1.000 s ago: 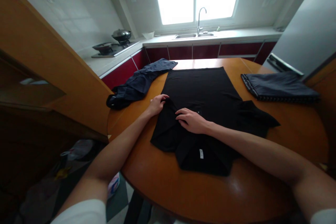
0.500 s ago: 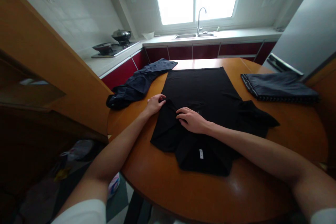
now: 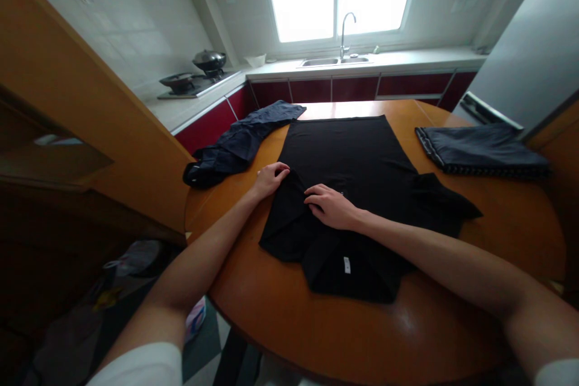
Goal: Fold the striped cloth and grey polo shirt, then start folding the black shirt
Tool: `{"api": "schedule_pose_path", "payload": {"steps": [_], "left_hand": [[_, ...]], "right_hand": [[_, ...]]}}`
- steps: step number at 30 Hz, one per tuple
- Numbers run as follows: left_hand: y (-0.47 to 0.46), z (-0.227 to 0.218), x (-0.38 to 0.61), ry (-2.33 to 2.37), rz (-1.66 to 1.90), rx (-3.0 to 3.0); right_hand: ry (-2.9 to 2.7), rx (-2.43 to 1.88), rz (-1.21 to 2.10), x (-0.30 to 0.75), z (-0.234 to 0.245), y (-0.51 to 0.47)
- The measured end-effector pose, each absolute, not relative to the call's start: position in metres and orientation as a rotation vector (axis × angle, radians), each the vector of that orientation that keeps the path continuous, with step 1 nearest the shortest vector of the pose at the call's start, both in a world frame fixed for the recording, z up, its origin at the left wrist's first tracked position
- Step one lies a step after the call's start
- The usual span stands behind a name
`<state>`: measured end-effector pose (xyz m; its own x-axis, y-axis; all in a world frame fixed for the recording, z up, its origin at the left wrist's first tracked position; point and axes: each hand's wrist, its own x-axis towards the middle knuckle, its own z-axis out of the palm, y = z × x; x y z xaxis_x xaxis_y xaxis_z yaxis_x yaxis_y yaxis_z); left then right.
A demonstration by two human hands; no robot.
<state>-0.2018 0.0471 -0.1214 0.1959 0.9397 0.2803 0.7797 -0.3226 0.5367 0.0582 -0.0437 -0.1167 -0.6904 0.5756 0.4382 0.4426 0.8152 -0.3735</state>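
A black short-sleeved shirt [image 3: 344, 145] lies spread on the table, its collar end with a small white label [image 3: 347, 265] toward me. My left hand [image 3: 271, 179] is closed at the shirt's left side, thumb and fingers pinching the cloth by the sleeve. Farther right, my right hand [image 3: 332, 206] lies over the upper part of the shirt. Its fingertips are bent onto a crease that runs across to my left hand. The left sleeve is turned inward over the shirt, while the right sleeve [image 3: 446, 198] sticks out to the side.
Dark blue clothing [image 3: 239, 142] lies crumpled along the left edge of the wooden table [image 3: 452, 313]. A folded dark grey garment [image 3: 484, 149] is at the right. Beyond stand a sink [image 3: 320, 63], a stove with pans [image 3: 209, 60] and a fridge [image 3: 520, 54].
My left hand has shifted slightly to the right with the sleeve cloth. My right hand and the rest of the shirt look almost the same.
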Motion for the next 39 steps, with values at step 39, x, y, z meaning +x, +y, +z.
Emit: {"api": "schedule_pose_path", "payload": {"steps": [39], "left_hand": [[0.0466, -0.122, -0.2005, 1.552, 0.909, 2.212]], "right_hand": [[-2.448, -0.747, 0.314, 0.0583, -0.1185, -0.0433]]}}
